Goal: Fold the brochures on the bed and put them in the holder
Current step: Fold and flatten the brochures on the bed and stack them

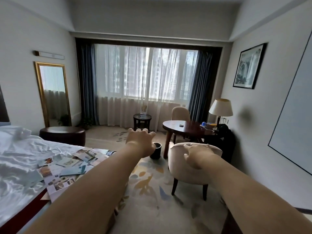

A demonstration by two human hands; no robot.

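Several colourful brochures lie scattered and unfolded on the corner of the white bed at the lower left. A clear holder stands on the small round side table by the window, far from the bed. Both arms stretch straight forward over the carpet. My left hand hangs in the air with its back up, fingers loosely bent, holding nothing. My right hand is also empty, fingers spread, seen in front of the beige armchair.
A beige armchair stands close on the right, a dark wooden table with a lamp behind it. A black bin sits on the patterned carpet. A dark ottoman and gold-framed mirror are beyond the bed.
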